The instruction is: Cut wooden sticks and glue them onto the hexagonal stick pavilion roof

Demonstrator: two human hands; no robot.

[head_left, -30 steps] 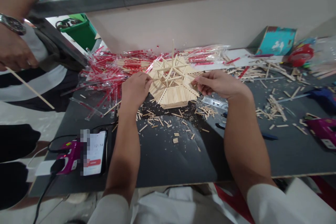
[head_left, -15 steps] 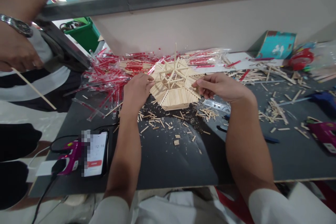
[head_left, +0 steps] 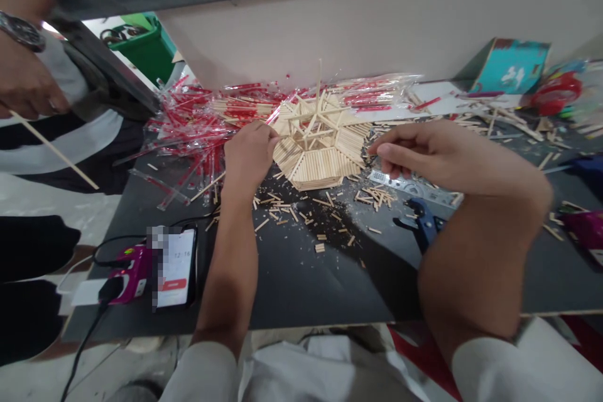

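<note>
A faceted model (head_left: 325, 166) built of thin wooden sticks stands on the dark tabletop, with a hollow framed centre and one stick rising upright. At its left edge is my left hand (head_left: 250, 154), fingers curled and pinching the rim; the exact contact is partly hidden. My right hand (head_left: 424, 154) hovers just off the model's right side, its fingers loosely bent and the thumb near the index finger, with no object visible in it. Short cut sticks (head_left: 375, 196) lie in front of the model. Below my right hand are a metal ruler (head_left: 409, 185) and a dark blue hand tool (head_left: 424, 220).
Red-and-clear plastic wrappers (head_left: 188, 132) and sticks crowd the back left. A phone (head_left: 175, 270) and a purple power adapter (head_left: 132, 273) with cables lie front left. A teal box (head_left: 513, 69) stands back right. At left, another person's hand (head_left: 32, 85) holds a stick.
My right hand has pulled away from the model's right edge, toward the right. My left hand stays at the left edge. The view has shifted slightly, uncovering more of the blue tool and ruler.
</note>
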